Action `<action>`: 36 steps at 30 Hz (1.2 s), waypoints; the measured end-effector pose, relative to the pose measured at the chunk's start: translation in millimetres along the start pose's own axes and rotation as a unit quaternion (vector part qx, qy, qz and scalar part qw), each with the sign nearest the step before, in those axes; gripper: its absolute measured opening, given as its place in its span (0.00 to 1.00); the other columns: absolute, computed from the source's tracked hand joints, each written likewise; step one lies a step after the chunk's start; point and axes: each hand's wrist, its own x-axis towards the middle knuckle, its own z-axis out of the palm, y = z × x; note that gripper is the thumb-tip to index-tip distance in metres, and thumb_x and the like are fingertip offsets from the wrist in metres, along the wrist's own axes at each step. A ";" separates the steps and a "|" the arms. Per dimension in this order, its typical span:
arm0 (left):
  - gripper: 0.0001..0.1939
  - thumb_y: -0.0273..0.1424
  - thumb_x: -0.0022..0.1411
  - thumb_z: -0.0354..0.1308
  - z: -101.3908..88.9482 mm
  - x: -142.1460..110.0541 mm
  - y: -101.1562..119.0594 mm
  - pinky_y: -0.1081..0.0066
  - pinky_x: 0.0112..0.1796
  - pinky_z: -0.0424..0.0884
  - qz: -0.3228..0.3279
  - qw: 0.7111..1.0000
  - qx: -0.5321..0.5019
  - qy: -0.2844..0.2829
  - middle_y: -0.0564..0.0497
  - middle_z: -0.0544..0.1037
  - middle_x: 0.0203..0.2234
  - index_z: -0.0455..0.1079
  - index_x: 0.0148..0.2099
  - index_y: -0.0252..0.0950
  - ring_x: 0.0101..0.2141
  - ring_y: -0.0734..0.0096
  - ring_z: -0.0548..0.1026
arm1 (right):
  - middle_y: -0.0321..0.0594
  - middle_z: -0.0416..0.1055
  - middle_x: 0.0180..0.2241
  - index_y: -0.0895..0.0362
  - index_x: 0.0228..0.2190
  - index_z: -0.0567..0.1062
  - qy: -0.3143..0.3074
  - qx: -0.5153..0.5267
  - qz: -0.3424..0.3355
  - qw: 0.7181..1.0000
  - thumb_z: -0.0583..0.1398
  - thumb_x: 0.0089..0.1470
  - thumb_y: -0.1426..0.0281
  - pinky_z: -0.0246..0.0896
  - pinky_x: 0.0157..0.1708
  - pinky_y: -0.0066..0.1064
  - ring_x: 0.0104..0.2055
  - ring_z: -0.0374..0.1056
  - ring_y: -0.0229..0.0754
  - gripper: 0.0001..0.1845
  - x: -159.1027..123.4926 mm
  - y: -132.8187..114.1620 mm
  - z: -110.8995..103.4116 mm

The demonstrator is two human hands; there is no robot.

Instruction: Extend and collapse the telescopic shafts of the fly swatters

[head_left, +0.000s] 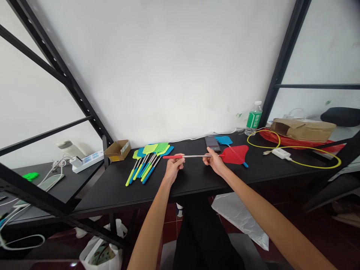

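Observation:
A red fly swatter is held level above the black table, its metal rod extended and its paddle to the right. My left hand is closed around the red handle end. Fingers of my right hand pinch the rod close to the paddle. Behind the red paddle lies a blue fly swatter, partly covered by it. To the left, several green and blue fly swatters lie side by side on the table, handles towards me. A dark phone rests just beyond my right hand.
An open cardboard box stands at the table's back left. At the right are a water bottle, a yellow cable with a white adapter, and a brown carton. Black frame posts flank the table; a power strip is left.

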 end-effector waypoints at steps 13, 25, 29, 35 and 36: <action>0.21 0.41 0.54 0.70 2.5 4.3 -3.7 0.73 0.21 0.55 0.022 0.996 0.011 0.081 0.58 0.63 0.17 0.65 0.24 0.34 0.14 0.85 0.55 | 0.42 0.68 0.15 0.59 0.17 0.79 -0.025 -0.064 0.002 0.998 0.63 0.49 0.47 0.55 0.25 0.32 0.20 0.62 0.38 0.28 2.4 5.5 -0.1; 0.18 0.43 0.53 0.71 2.5 -0.1 1.1 0.74 0.22 0.58 0.014 0.999 0.005 0.041 0.56 0.69 0.22 0.73 0.32 0.33 0.17 0.84 0.61 | 0.42 0.72 0.18 0.57 0.19 0.77 0.014 -0.010 -0.012 1.000 0.65 0.48 0.47 0.53 0.23 0.32 0.20 0.61 0.38 0.26 5.6 9.1 -4.5; 0.20 0.39 0.51 0.73 1.2 -3.6 1.4 0.74 0.25 0.62 -0.009 1.000 -0.001 -0.005 0.51 0.76 0.31 0.77 0.44 0.35 0.22 0.81 0.67 | 0.41 0.71 0.18 0.55 0.17 0.73 0.021 0.012 -0.017 1.000 0.63 0.50 0.43 0.53 0.22 0.33 0.19 0.60 0.38 0.29 5.9 8.3 -5.8; 0.23 0.36 0.51 0.73 2.3 -7.9 1.7 0.73 0.29 0.66 -0.027 0.998 0.021 -0.054 0.49 0.78 0.27 0.79 0.49 0.34 0.26 0.74 0.73 | 0.39 0.64 0.13 0.56 0.12 0.70 -0.020 -0.026 -0.014 0.999 0.62 0.54 0.47 0.51 0.23 0.33 0.16 0.56 0.35 0.32 0.6 6.9 -3.5; 0.23 0.37 0.51 0.73 2.4 -8.1 1.2 0.72 0.29 0.67 -0.027 0.998 0.025 -0.056 0.47 0.80 0.30 0.79 0.49 0.33 0.26 0.74 0.74 | 0.39 0.64 0.12 0.56 0.11 0.70 -0.024 -0.032 -0.014 0.999 0.62 0.55 0.47 0.51 0.23 0.33 0.16 0.55 0.35 0.32 0.1 7.0 -3.2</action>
